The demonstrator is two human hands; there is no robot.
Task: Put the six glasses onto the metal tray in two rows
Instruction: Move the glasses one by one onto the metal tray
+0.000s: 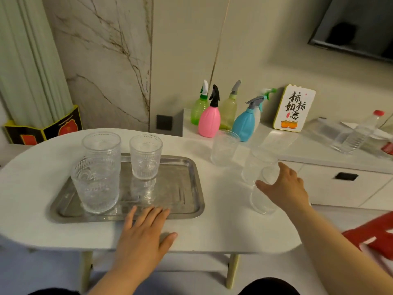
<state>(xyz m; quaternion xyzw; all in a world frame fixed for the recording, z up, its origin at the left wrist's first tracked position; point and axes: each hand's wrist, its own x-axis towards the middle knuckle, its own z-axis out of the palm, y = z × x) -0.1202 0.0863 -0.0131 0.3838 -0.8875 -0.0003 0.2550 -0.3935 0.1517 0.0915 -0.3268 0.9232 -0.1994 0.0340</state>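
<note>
Right now three glasses [95,184] stand on the metal tray [180,188] toward its left end; three more [224,147] wait on the table [223,209] near its right end. You reach your right hand [282,186], spread wide, around the nearest one. Embossed, clear, rigid, breakable and likely slick: grip its ribbed wall at mid-height. Your left hand [144,231] lies flat, fingers over the tray's front rim.

Three upright glasses [98,167] on tray [187,167]
</note>
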